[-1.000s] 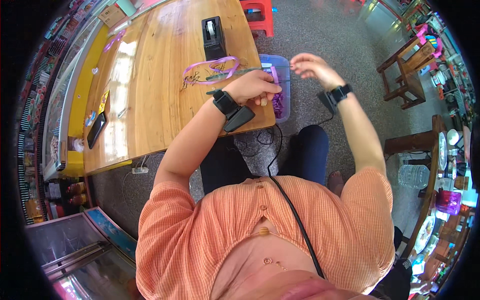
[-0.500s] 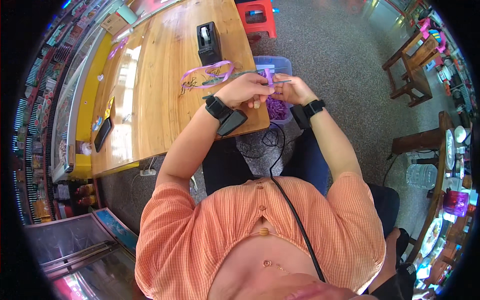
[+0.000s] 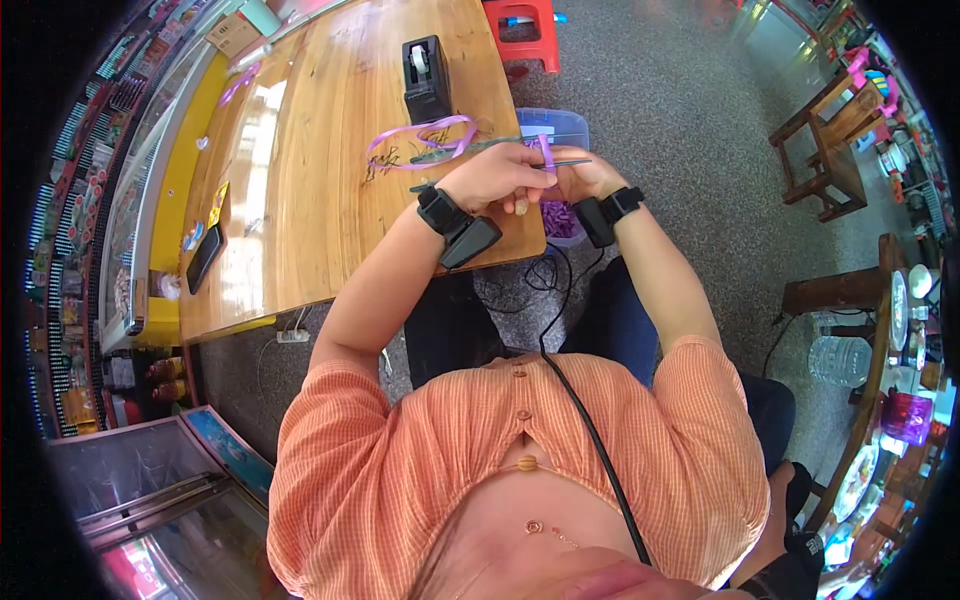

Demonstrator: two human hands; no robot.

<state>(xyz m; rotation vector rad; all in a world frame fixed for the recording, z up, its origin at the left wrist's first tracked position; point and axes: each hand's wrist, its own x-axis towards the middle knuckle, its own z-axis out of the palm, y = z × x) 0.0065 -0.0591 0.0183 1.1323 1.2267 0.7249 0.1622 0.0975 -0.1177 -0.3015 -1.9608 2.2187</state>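
Note:
Over the table's right edge, my left hand [image 3: 500, 178] pinches a strip of purple ribbon [image 3: 546, 148] between thumb and fingers. A thin dark green stick [image 3: 574, 162] passes by the ribbon and reaches across to my right hand [image 3: 588, 178]. The right hand is curled close beside the left, its fingertips partly hidden behind the ribbon and left fingers; what they grip is unclear. Beyond the left hand, more slim green sticks [image 3: 436, 157] lie on the table. A loop of purple ribbon [image 3: 400, 130] and small dark twisted bits [image 3: 383, 160] lie near them.
A black tape dispenser [image 3: 426, 80] stands on the wooden table [image 3: 330, 150]; a phone [image 3: 205, 258] lies at its left. Below my hands is a clear bin [image 3: 578, 130] with purple pieces [image 3: 562, 220]. A red stool [image 3: 522, 35] and wooden chair [image 3: 835, 145] stand beyond. A black cable [image 3: 580, 400] hangs down my front.
Both hands keep nearly the same pose, close together, with the ribbon still pinched by the left. The whole view has shifted slightly; the table things appear a little to the right.

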